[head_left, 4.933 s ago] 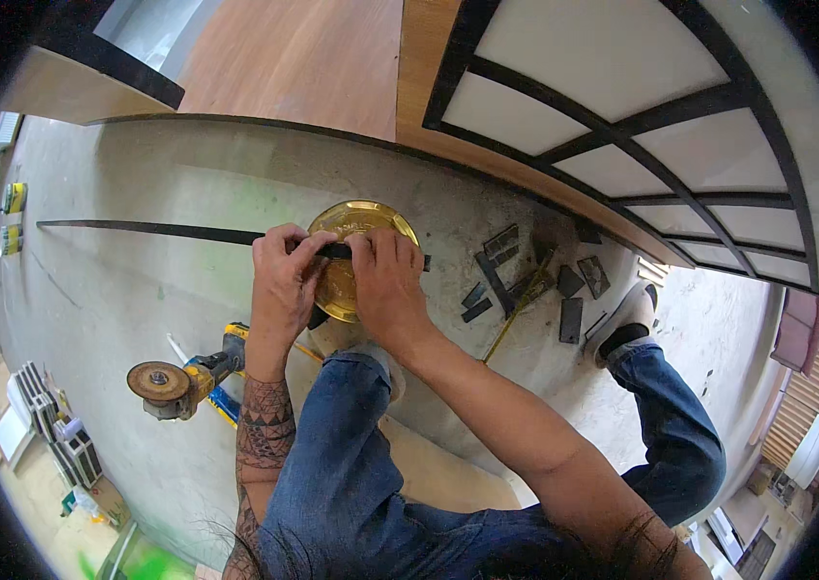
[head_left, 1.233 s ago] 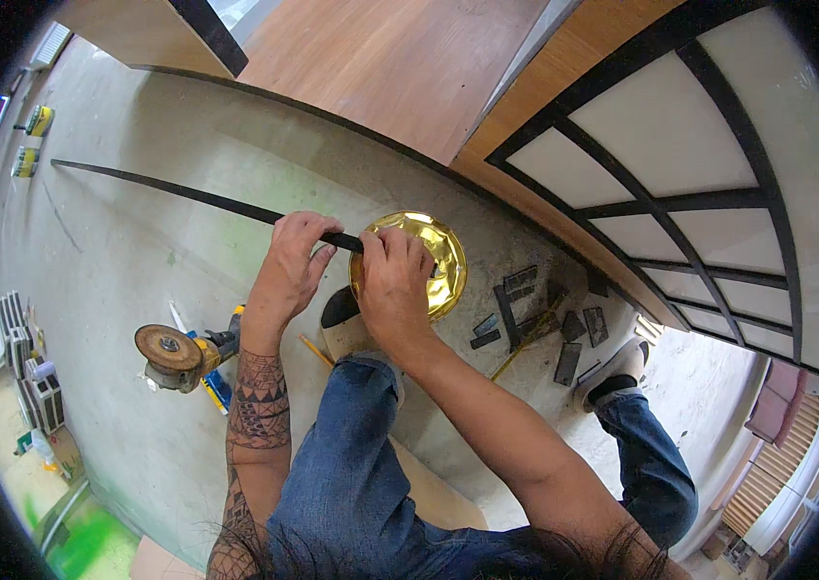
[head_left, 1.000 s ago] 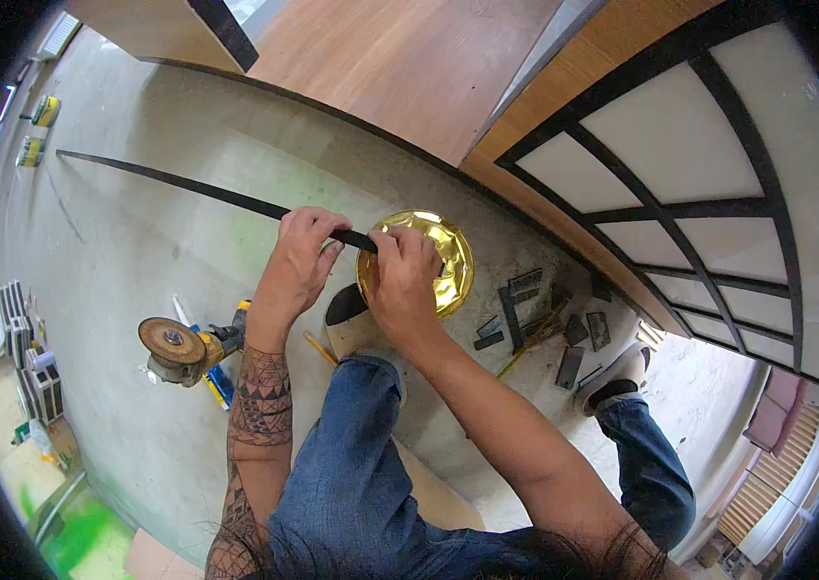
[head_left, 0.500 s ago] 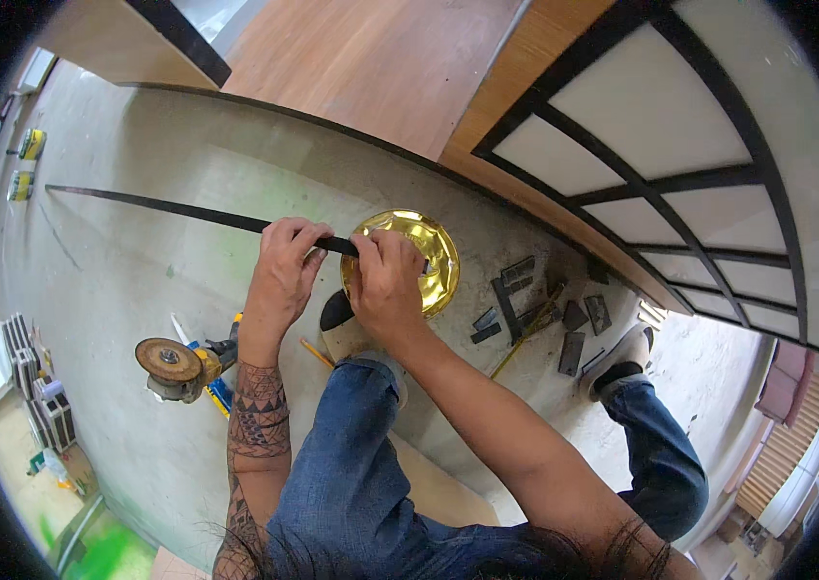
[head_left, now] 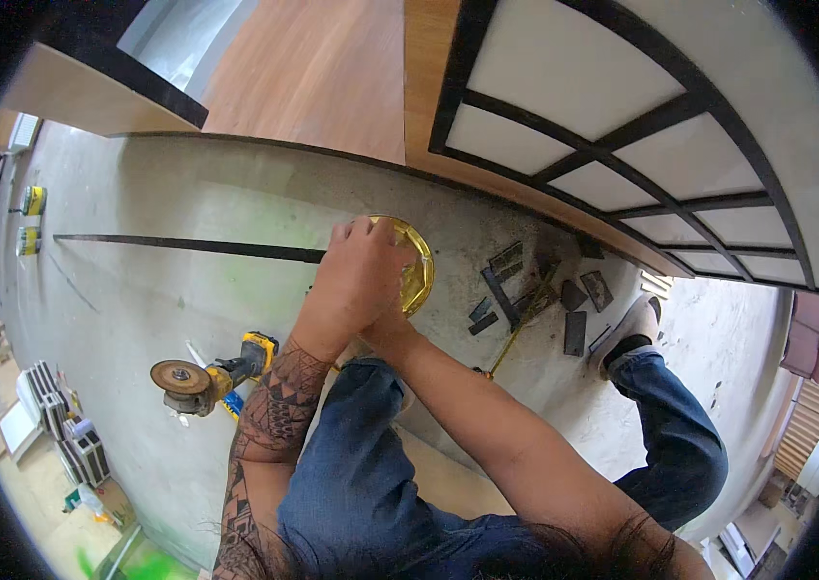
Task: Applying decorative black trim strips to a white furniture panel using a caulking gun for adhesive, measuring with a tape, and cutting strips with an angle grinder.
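A long thin black strip [head_left: 192, 246] runs from the far left to my hands. Its right end disappears under my left hand [head_left: 356, 275], whose fingers are curled around that end. My right hand [head_left: 388, 324] lies beneath the left, with only its wrist and a bit of its back showing; its fingers are hidden. Just under the hands is a shiny gold round dish or lid with a crinkled surface [head_left: 417, 280], partly covered by my left hand.
An angle grinder [head_left: 226, 375] with a worn disc lies left of my knee. Short black offcuts [head_left: 574, 332] and a yellow tape measure blade [head_left: 523, 329] lie on the right. A wooden cabinet [head_left: 313, 82] and a black-framed panel [head_left: 613, 145] stand ahead.
My left hand has slid right along the strip and now overlaps my right hand. The view has turned slightly, so the strip lies more level.
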A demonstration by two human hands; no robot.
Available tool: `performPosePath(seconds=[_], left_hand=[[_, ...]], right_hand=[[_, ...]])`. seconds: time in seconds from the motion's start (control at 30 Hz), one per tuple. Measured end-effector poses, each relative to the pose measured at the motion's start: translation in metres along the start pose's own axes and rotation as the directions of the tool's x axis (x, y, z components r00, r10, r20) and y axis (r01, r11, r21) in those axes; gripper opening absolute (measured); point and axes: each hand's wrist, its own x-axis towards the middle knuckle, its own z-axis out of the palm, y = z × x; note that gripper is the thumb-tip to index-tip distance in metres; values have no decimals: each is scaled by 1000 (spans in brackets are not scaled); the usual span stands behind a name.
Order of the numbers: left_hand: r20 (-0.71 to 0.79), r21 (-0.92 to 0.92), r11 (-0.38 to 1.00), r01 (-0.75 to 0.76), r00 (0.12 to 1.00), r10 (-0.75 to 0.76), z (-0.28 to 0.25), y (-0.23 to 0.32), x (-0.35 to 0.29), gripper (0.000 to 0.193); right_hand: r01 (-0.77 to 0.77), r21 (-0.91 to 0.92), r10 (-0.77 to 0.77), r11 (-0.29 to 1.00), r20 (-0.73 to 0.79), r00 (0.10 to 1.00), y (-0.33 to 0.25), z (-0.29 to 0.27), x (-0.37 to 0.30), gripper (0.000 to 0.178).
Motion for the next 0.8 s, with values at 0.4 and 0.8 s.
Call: performPosePath(seconds=[0.4, 0.8], left_hand=[[242, 374, 849, -373, 923, 298, 7, 16, 24, 15], [-89, -335, 941, -37, 996, 7, -26, 22, 16, 19]], right_hand=[[-89, -71, 97, 993, 126, 987, 31, 10, -15, 56], [27, -90, -30, 996, -24, 999, 34, 5, -2, 49]])
